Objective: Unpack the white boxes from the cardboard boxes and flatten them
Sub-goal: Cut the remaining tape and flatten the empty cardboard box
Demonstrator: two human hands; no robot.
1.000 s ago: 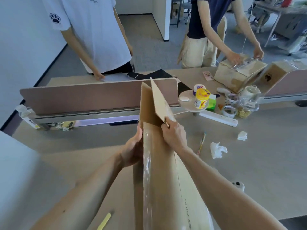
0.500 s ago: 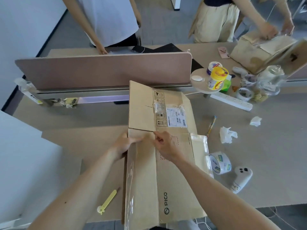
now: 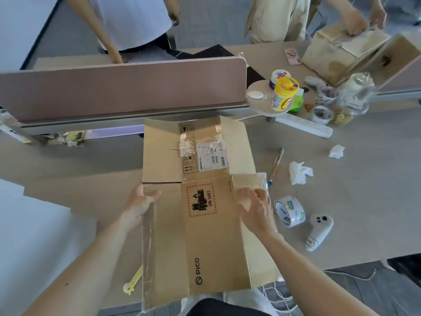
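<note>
Right now the cardboard box [image 3: 205, 224] lies flattened on the counter [image 3: 341, 179], printed side up, its near end hanging over the counter's front edge. It sits between the two hands. The left hand [image 3: 140, 202] is at the box's left edge, where the upper flap meets the main panel. Its thumb lies on top of the cardboard and its fingers go under the edge out of sight, so it pinches that edge. The right hand [image 3: 256, 209] rests on the narrow right-hand flap, palm down with fingers spread and loosely straight. It is blurred, and it grips nothing that can be seen. Clear tape runs down the box's left side and crinkles by the shipping label on the far flap.

Just right of the box lie a tape roll [image 3: 289, 210] and a white controller [image 3: 319, 229], with a pen [image 3: 276, 166] and a crumpled tissue [image 3: 300, 172] further back. A yellow plastic tool [image 3: 133, 281] lies beside the box's lower left edge. Beyond the box stands a divider [image 3: 123, 87].
</note>
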